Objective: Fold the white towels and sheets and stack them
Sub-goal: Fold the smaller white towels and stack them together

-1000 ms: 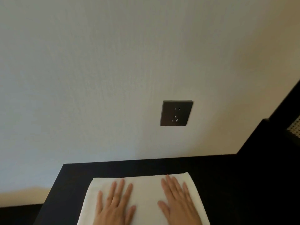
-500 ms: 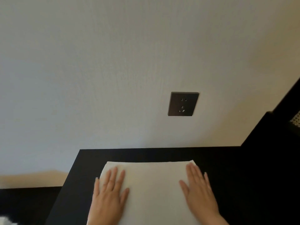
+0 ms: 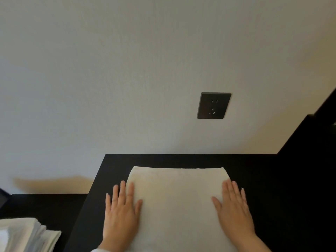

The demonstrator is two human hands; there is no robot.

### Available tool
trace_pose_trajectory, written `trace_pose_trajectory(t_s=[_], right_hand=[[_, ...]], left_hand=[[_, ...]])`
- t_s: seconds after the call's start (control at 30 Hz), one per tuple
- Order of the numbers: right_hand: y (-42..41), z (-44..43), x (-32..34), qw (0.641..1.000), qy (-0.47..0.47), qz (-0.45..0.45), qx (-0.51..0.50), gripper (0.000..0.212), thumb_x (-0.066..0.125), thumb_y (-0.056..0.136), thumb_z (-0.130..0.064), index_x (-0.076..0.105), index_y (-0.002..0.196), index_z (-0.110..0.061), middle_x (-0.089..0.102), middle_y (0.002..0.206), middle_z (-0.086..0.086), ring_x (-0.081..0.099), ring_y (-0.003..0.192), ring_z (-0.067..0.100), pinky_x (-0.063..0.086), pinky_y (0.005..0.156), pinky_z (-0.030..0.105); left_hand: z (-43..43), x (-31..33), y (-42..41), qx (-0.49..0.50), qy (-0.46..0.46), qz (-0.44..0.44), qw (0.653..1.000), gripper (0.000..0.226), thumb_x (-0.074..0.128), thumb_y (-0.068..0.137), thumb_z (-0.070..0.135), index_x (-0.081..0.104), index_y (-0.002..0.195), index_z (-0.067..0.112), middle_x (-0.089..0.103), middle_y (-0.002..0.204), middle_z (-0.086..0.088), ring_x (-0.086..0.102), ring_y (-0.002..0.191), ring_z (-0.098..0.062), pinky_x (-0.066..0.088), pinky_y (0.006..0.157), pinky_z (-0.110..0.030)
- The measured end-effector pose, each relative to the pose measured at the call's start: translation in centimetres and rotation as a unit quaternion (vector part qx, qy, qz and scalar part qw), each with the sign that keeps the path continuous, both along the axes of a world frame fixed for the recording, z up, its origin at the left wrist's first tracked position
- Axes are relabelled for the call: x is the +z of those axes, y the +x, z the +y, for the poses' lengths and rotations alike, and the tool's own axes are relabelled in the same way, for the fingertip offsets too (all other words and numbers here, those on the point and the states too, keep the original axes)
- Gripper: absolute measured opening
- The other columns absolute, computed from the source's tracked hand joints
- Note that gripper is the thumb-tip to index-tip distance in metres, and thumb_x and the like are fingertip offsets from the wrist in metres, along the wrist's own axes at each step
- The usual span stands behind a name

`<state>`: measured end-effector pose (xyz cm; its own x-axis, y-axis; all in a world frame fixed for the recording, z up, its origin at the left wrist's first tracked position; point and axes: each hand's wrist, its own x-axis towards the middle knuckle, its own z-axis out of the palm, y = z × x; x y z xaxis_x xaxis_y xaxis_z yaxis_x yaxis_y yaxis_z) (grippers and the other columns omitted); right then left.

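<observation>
Left hand (image 3: 121, 215) and right hand (image 3: 233, 211) press flat, fingers spread, on the folded white towel (image 3: 177, 202); its near edge is cut off. Stacked towels (image 3: 27, 233) partly visible at left.

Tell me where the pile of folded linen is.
Head view, bottom left corner: the pile of folded linen lies left of the black table and the left hand.

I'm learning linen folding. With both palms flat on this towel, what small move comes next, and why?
Probably grip its side edges and lift it. The left hand and right hand lie flat at opposite edges of the folded towel, which looks smooth and squared, and a stack of folded white linen sits at lower left.
</observation>
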<state>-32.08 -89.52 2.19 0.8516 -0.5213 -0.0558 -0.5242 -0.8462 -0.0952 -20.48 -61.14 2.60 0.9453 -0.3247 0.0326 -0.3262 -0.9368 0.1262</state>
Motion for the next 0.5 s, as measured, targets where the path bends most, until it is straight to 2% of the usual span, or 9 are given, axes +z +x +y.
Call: trace_pose_trajectory(t_s=[0.03,0.07,0.17,0.23,0.3,0.33,0.4,0.43,0.5], right_hand=[[0.2,1.3,-0.2,1.0,0.011,-0.006,0.019,0.082,-0.023,0.084,-0.064,-0.019,0.149,-0.014,-0.021,0.161,0.003,-0.028,0.144,0.013,-0.015,0.122,0.038],[0.4,3.1,-0.3,0.998,0.022,-0.029,0.046,0.086,-0.023,0.083,-0.066,-0.015,0.15,-0.014,-0.019,0.16,0.004,-0.029,0.144,0.013,-0.019,0.12,0.035],[0.0,6.4,-1.2,0.991,0.012,-0.075,0.11,0.073,0.014,0.099,-0.057,0.006,0.155,-0.011,0.001,0.164,0.002,-0.007,0.15,0.007,-0.021,0.113,0.03],[-1.3,5.3,-1.5,0.995,0.02,-0.056,0.084,0.069,0.011,0.101,-0.055,-0.017,0.151,-0.016,-0.018,0.162,-0.005,-0.02,0.148,0.01,-0.028,0.111,0.028],[-3.1,3.0,-1.5,0.998,0.017,-0.036,0.038,0.067,0.005,0.1,-0.056,-0.024,0.148,-0.02,-0.024,0.16,-0.006,-0.026,0.145,0.009,-0.022,0.118,0.031],[-3.5,1.8,-1.2,0.999,0.011,-0.038,0.014,0.066,0.004,0.099,-0.057,-0.022,0.149,-0.021,-0.022,0.161,-0.005,-0.023,0.146,0.009,-0.015,0.121,0.035],[-3.9,0.8,-0.6,0.999,0.011,-0.017,-0.027,0.066,0.004,0.099,-0.056,-0.018,0.149,-0.02,-0.016,0.163,-0.002,-0.017,0.148,0.013,-0.007,0.124,0.039],[-3.8,1.0,-0.4,0.999,0.008,-0.011,-0.036,0.066,0.005,0.1,-0.055,-0.018,0.148,-0.018,-0.015,0.164,0.0,-0.016,0.149,0.014,-0.007,0.123,0.039],[-3.5,2.7,-0.3,0.999,0.02,-0.02,-0.02,0.066,0.008,0.101,-0.054,-0.019,0.149,-0.016,-0.018,0.162,0.001,-0.019,0.149,0.016,-0.014,0.12,0.038]], left_hand=[[-0.9,0.3,-0.9,-0.01,-0.014,0.005,1.0,0.095,-0.021,0.09,0.059,0.03,0.153,0.008,0.016,0.161,-0.009,0.023,0.148,-0.031,0.008,0.119,-0.044],[-2.0,0.3,-2.1,-0.042,-0.033,0.025,0.998,0.085,-0.009,0.098,0.055,0.045,0.145,0.01,0.018,0.161,-0.005,0.024,0.148,-0.028,0.011,0.115,-0.044],[-3.6,-0.4,-4.9,-0.128,-0.035,0.005,0.991,0.068,0.005,0.101,0.054,0.05,0.142,0.024,-0.005,0.164,0.008,-0.008,0.151,-0.009,0.009,0.113,-0.04],[-1.9,-0.5,-4.8,-0.113,-0.043,0.015,0.993,0.07,0.004,0.101,0.055,0.052,0.141,0.024,0.015,0.163,0.008,-0.005,0.15,-0.006,0.008,0.113,-0.039],[0.5,-0.3,-4.3,-0.068,-0.015,0.045,0.997,0.082,-0.008,0.096,0.061,0.041,0.146,0.02,0.039,0.154,-0.002,0.015,0.15,-0.013,0.004,0.116,-0.037],[1.5,-0.2,-3.9,-0.039,0.003,0.034,0.999,0.091,-0.022,0.087,0.066,0.022,0.152,0.021,0.031,0.159,-0.004,0.017,0.15,-0.019,-0.001,0.118,-0.035],[2.9,0.1,-3.6,0.018,0.034,0.04,0.998,0.102,-0.045,0.064,0.066,-0.013,0.152,0.026,-0.002,0.165,-0.001,0.0,0.152,-0.022,-0.008,0.12,-0.04],[2.8,0.5,-3.9,0.021,0.037,0.061,0.997,0.105,-0.045,0.064,0.064,-0.01,0.154,0.022,-0.002,0.165,-0.004,0.001,0.152,-0.025,-0.003,0.121,-0.045],[1.2,1.3,-5.7,-0.012,0.047,0.053,0.997,0.099,-0.025,0.089,0.058,0.036,0.15,0.01,0.035,0.155,-0.016,0.036,0.142,-0.034,0.017,0.119,-0.05]])
